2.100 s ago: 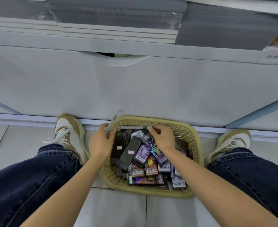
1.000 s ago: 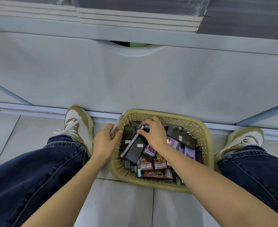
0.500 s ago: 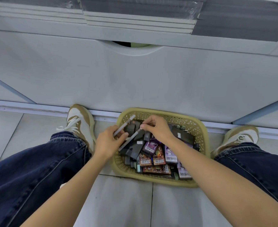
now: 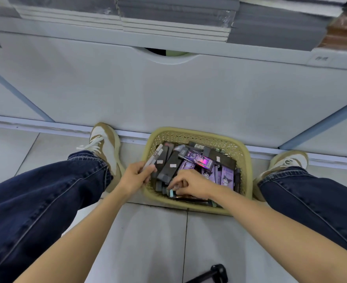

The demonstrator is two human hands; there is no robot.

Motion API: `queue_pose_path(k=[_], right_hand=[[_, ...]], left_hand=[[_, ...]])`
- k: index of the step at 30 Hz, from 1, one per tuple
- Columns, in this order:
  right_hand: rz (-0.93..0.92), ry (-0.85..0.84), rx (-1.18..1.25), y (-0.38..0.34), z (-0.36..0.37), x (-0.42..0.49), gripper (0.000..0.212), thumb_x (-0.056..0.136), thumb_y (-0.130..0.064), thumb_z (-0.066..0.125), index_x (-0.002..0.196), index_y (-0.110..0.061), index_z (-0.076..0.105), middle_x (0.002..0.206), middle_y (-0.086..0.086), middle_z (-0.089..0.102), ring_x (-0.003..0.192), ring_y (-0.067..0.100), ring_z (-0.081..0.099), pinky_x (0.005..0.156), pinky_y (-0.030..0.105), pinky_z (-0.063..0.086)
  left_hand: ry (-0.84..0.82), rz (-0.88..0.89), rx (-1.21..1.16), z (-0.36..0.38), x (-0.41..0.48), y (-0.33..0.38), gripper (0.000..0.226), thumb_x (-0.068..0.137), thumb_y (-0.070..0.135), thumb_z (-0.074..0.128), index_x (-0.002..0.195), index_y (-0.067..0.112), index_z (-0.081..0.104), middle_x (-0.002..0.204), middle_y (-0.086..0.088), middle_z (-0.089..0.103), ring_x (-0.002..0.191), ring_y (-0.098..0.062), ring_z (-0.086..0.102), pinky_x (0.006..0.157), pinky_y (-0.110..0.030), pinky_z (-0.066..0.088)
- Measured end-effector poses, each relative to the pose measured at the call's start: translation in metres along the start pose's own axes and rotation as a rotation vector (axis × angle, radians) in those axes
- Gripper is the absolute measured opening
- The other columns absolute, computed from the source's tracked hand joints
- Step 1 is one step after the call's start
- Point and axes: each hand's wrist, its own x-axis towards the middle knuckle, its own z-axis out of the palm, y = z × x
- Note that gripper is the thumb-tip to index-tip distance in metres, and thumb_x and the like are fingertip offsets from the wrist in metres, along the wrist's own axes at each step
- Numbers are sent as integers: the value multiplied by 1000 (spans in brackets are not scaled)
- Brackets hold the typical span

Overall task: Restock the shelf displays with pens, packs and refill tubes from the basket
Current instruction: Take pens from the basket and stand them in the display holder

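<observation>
Gripping pale pens [image 4: 155,155] at the left rim of the basket [image 4: 199,132] is the left hand [image 4: 135,176]. The right hand [image 4: 193,184] curls among packs [image 4: 197,159] at its near edge, grasp unclear. Shoes [image 4: 104,144] flank the basket, with a white shelf panel [image 4: 168,94] right behind it

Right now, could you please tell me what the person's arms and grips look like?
The left forearm and right forearm are bare as far as the frame shows, with no sleeves in view. The left grip and right grip are bare hands: no gloves, and no rings, watch or wristbands can be seen.
</observation>
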Motion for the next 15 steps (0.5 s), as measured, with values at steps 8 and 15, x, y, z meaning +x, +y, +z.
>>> queue_pose_path(k=[8, 15], right_hand=[[-95, 66, -202, -11, 0, 11, 17, 86, -24, 70, 103, -26, 70, 94, -8, 44, 80, 11, 50, 69, 33, 42], [-62, 539, 493, -56, -67, 8, 13, 81, -16, 76, 91, -20, 68, 86, -3, 73, 79, 11, 69, 74, 24, 55]], left_hand=[[-1, -30, -66, -2, -4, -3, 25, 98, 22, 55, 89, 2, 65, 54, 4, 51, 48, -5, 45, 48, -14, 39], [168, 93, -116, -9, 3, 43, 27, 94, 31, 60, 85, 7, 69, 67, -8, 56, 58, -15, 48, 59, -26, 41]])
